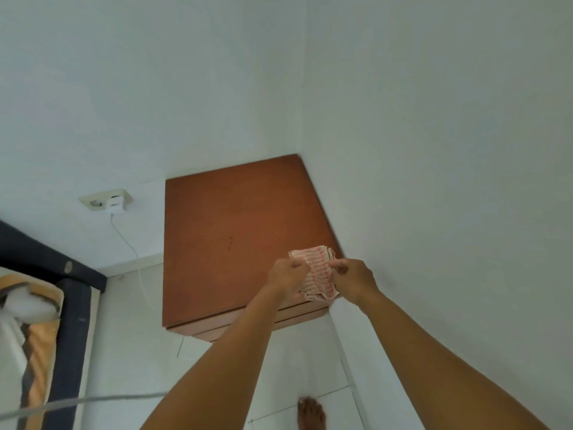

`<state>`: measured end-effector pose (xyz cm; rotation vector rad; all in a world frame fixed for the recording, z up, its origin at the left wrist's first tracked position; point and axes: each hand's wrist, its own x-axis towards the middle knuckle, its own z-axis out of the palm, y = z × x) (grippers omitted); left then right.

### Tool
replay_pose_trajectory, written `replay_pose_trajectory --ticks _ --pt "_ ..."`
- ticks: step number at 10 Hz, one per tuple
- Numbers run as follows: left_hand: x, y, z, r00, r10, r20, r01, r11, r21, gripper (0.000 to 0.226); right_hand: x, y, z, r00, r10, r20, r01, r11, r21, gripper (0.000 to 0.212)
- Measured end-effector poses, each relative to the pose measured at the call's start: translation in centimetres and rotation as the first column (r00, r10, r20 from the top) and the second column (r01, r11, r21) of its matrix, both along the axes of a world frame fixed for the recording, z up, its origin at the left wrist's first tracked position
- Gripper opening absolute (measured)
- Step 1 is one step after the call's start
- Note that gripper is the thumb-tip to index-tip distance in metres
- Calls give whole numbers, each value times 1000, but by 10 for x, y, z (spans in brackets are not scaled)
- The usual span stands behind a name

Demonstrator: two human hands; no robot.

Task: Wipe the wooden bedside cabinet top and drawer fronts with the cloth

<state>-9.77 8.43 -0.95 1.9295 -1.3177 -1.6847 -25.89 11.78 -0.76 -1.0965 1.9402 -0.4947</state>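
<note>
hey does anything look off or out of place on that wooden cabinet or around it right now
Little stands out. The reddish-brown wooden cabinet top carries a few small dark specks near its middle, likely dirt. Both the left hand and right hand hold the crumpled red-and-white patterned cloth over its near right corner. Nothing looks spilled or damaged.

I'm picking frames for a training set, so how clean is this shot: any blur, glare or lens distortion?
Head view: soft, even light with no glare on the cabinet top; wide-angle lens bends the walls and stretches the forearms; the cloth between left hand and right hand is slightly soft, its print unreadable.
</note>
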Motion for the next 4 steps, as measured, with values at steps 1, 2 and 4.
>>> replay_pose_trajectory --ticks 1,2,4 --pt "-13 -26 -12 1000 -1 -7 1 1000 -3 15 -5 -25 -14 1000 28 -4 -28 999 23 41" --pt "-21 -45 -24 992 -104 69 104 994 15 36 -14 -46 -27 987 157 -19 -155 983 94 45" --pt "1 -47 -10 991 -79 108 74 996 55 46 -6 -50 -22 967 253 -39 -236 941 241 45"
